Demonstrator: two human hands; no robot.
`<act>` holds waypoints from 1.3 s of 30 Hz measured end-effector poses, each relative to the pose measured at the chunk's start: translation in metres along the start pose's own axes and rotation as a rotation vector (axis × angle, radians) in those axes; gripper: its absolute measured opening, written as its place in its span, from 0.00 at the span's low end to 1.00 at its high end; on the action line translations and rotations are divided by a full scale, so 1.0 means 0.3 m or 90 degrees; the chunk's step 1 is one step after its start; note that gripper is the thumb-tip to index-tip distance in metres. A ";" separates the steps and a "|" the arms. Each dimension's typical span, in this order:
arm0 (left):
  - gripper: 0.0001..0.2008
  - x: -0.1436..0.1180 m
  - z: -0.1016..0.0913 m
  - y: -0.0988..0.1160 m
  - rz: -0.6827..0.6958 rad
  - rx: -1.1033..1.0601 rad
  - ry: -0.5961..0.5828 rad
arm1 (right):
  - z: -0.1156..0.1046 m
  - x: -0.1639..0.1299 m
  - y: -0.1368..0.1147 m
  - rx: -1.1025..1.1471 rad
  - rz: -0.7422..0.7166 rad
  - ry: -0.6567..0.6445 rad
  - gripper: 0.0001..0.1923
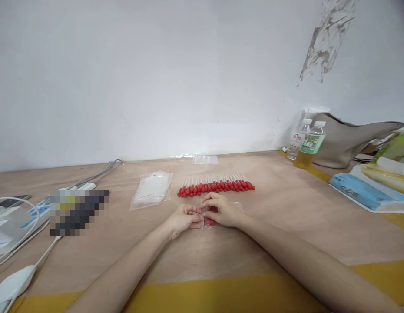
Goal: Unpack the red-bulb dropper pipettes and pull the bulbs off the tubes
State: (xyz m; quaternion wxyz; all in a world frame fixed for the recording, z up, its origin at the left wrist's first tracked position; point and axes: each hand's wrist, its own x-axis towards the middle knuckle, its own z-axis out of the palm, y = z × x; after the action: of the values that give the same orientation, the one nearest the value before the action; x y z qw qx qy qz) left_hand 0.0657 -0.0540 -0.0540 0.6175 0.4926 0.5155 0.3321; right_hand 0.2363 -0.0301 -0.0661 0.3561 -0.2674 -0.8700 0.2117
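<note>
Our left hand [185,218] and right hand [223,211] pinch clear bag [203,224] between fingers [196,218]; red contents [211,221] inside. Bag over surface [270,204], nearer us than red-tipped sticks [218,186]. Green-labelled bottle [312,143] holds yellow liquid [303,161].

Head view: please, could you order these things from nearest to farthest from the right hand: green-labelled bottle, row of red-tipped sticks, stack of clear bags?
From the right hand:
1. Row of red-tipped sticks, just beyond it.
2. Stack of clear bags, to its left.
3. Green-labelled bottle, to its right, farther back.
</note>
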 end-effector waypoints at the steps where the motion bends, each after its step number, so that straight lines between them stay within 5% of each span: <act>1: 0.08 -0.002 0.003 0.001 0.006 0.010 -0.001 | -0.006 0.001 0.000 -0.002 -0.007 -0.015 0.11; 11: 0.11 -0.004 -0.014 0.002 0.023 0.068 -0.091 | -0.036 0.022 0.021 -0.177 -0.192 -0.084 0.11; 18: 0.12 -0.012 -0.014 0.005 0.038 0.083 -0.121 | -0.055 0.032 -0.017 -0.307 -0.226 -0.127 0.08; 29: 0.13 -0.011 -0.010 0.007 0.009 0.070 -0.054 | -0.055 0.028 -0.037 -0.328 -0.229 -0.135 0.08; 34: 0.18 -0.003 -0.005 -0.009 0.046 0.089 -0.087 | -0.036 0.024 -0.022 -0.327 -0.220 -0.077 0.09; 39: 0.15 0.012 -0.002 -0.028 0.091 0.114 -0.014 | -0.015 0.020 0.011 -0.361 -0.244 -0.025 0.10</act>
State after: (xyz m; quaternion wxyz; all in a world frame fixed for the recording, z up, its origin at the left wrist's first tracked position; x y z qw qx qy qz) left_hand 0.0651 -0.0530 -0.0631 0.5512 0.5852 0.4996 0.3226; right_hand 0.2372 -0.0230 -0.0621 0.2843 -0.1834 -0.9353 -0.1039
